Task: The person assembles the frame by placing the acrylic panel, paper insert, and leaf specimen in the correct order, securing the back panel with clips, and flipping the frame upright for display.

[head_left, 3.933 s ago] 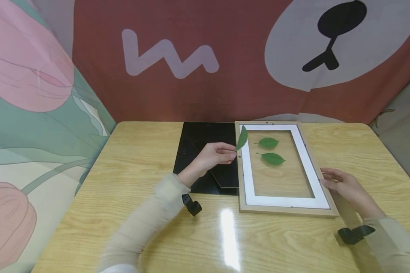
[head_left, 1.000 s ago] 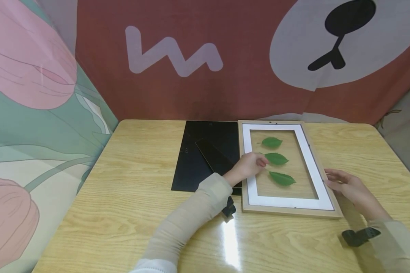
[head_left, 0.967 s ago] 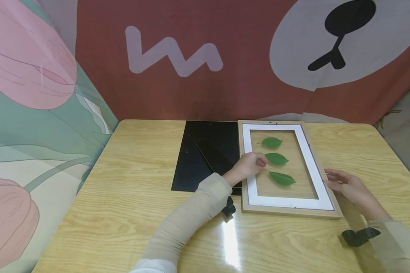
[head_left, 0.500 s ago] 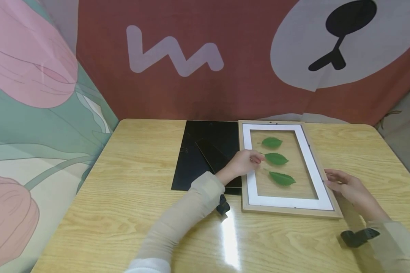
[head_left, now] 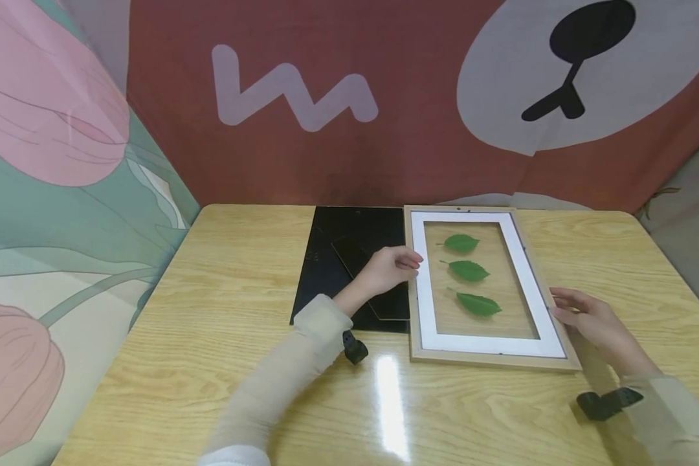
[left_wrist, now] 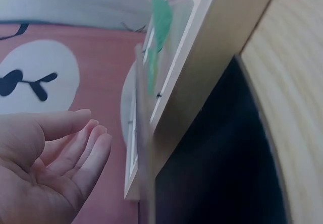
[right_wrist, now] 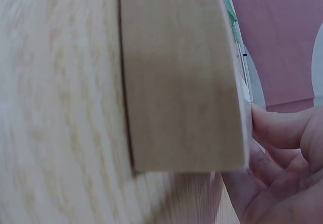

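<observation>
Three green leaves (head_left: 466, 270) lie in a column, stems to the left, inside the white mat (head_left: 486, 344) of a light wooden picture frame (head_left: 492, 361). My left hand (head_left: 387, 268) hovers by the frame's left side in the head view. Seen from the left wrist, that hand (left_wrist: 55, 158) has loosely bent fingers with nothing between them. At the frame's right side, my right hand (head_left: 597, 323) rests its fingers against the edge. The right wrist view has its thumb (right_wrist: 280, 128) touching the upper edge of the frame (right_wrist: 184, 82) near a corner.
Left of the frame lies a large black board (head_left: 326, 291), with a smaller black panel (head_left: 384, 304) across it, partly behind the left hand. Everything is on a wood-grain table (head_left: 210, 336). A printed cloth (head_left: 291, 162) hangs behind.
The third leaf was in my left hand 3.9 seconds ago and now lies lowest in the frame. My left hand has drawn back leftward off the leaves. The right hand stays put.
</observation>
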The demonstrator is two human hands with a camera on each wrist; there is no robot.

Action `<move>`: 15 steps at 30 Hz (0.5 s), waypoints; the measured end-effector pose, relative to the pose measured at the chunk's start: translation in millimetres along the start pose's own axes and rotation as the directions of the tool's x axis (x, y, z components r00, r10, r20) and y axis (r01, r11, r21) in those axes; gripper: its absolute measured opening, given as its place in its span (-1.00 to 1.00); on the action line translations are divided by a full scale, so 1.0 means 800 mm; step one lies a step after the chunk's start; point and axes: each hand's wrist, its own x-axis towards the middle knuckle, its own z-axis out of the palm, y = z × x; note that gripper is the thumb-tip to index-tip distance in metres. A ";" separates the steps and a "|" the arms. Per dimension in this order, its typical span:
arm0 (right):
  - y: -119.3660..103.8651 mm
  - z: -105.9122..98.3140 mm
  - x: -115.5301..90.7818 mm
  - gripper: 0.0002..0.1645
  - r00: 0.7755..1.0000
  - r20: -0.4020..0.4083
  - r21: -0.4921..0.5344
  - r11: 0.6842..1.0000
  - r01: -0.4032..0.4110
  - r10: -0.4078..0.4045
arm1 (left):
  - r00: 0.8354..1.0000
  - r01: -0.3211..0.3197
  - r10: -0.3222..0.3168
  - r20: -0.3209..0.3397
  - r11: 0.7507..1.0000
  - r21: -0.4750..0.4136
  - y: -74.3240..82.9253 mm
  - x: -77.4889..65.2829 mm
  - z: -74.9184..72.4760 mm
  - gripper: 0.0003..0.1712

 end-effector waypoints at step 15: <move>0.003 0.001 0.001 -0.23 1.000 -0.007 0.015 1.000 0.013 -0.013 | 0.992 0.049 -0.057 -0.111 0.996 -0.071 -0.032 -0.040 -0.071 -0.64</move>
